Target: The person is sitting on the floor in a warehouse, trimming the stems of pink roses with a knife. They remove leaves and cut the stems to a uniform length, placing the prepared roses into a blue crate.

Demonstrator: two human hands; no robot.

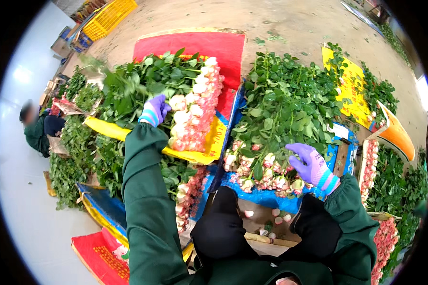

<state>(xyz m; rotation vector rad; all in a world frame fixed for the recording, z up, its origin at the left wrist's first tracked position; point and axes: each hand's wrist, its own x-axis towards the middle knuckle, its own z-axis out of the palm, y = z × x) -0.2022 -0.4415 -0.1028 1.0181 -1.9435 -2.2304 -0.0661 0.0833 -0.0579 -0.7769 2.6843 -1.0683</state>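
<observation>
My left hand [154,109], in a purple glove, is curled around the stem of a pale rose [178,102] at the left-hand stack. Blurred leaves [123,83] trail away to the left of that hand. Cream and pink rose heads [199,103] line the stack's right side, their leafy stems pointing left. My right hand [306,162], gloved alike, hovers with fingers apart above loose pink-edged roses [269,174]. Their heads face me, and their green foliage [278,96] spreads away from me over a blue sheet [260,197].
A red board [189,44] and yellow sheet [214,137] lie under the left stack. More rose bundles [385,245] stand at the right. Another person [39,130] sits far left among foliage. A yellow crate [108,19] is at the back. Fallen petals [263,231] lie between my knees.
</observation>
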